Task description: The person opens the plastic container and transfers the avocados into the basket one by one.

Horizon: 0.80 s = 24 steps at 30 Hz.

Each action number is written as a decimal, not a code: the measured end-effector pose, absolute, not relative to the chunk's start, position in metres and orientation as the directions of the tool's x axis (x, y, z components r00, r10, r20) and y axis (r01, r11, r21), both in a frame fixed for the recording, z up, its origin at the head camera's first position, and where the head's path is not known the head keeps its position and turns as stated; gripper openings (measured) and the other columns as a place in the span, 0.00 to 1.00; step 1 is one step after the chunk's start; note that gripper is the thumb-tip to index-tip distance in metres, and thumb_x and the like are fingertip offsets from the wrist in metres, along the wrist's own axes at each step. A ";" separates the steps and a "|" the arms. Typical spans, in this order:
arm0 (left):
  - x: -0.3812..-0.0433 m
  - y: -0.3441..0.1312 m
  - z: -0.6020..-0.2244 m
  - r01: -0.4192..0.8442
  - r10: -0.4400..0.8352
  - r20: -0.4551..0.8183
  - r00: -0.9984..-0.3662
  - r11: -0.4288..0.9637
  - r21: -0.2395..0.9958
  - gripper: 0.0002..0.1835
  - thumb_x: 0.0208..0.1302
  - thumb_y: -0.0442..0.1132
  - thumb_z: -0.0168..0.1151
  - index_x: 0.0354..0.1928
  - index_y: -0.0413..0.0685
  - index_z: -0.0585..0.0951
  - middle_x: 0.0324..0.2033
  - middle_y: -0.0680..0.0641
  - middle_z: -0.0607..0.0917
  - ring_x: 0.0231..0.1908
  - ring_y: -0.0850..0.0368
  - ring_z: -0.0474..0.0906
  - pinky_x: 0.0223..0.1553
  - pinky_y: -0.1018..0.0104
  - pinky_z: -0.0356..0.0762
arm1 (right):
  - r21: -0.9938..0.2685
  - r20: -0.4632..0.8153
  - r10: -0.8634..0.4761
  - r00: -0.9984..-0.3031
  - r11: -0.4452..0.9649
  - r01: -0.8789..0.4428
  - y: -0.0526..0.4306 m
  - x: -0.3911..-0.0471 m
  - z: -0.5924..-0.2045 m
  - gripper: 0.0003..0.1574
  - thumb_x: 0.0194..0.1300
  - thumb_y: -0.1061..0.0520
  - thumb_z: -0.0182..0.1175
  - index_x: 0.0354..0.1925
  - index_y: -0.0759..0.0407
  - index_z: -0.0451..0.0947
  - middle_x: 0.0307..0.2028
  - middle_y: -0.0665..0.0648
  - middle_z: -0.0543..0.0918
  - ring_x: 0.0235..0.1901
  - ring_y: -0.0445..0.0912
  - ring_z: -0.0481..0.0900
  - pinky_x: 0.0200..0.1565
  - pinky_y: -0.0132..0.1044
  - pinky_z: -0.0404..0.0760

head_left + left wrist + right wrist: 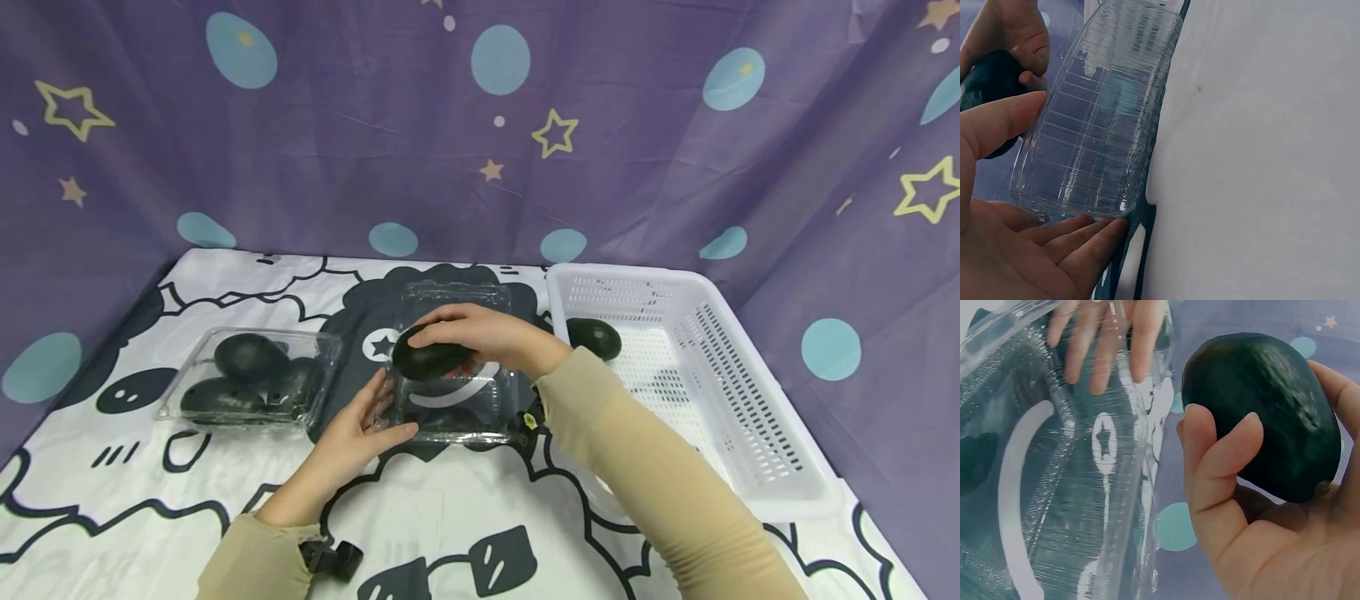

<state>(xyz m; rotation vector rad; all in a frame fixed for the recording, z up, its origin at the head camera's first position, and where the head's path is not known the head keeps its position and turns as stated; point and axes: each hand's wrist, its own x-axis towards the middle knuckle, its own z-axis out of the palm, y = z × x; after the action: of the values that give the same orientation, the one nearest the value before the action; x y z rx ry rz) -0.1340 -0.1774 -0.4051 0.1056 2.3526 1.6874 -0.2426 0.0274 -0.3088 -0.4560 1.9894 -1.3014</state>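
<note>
A dark green avocado (423,360) is gripped in my right hand (483,329), above a clear plastic clamshell box (1091,144). The right wrist view shows the avocado (1260,412) between curled fingers and thumb, its stem end near the palm. My left hand (356,437) is at the box's left side, its fingers extended along the end wall. In the left wrist view, the fingertips (1107,240) touch the box's lower edge. Whether fruit lies inside this box is hard to tell through the shiny plastic.
At the left, another clear box (315,337) holds several avocados (251,357). A white perforated basket (757,358) stands at the right, with one avocado (594,337) at its left wall. A purple curtain (450,192) hangs behind the patterned tablecloth (450,517).
</note>
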 end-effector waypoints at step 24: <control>-0.135 -0.177 -0.409 -0.083 0.185 -0.149 -0.971 0.324 0.942 0.55 0.64 0.43 0.68 0.79 0.45 0.38 0.78 0.36 0.48 0.76 0.38 0.47 0.74 0.44 0.57 | -0.957 -0.249 -0.575 -0.780 0.272 0.105 0.047 -0.239 -0.283 0.29 0.66 0.47 0.61 0.64 0.50 0.73 0.56 0.62 0.76 0.33 0.50 0.81 0.26 0.36 0.76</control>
<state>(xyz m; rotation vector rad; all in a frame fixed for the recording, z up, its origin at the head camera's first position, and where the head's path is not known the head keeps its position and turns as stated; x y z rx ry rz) -0.1348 -0.1772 -0.4086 0.0926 2.3604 1.7003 -0.2394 0.0470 -0.2832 -0.4224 1.9781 -1.5519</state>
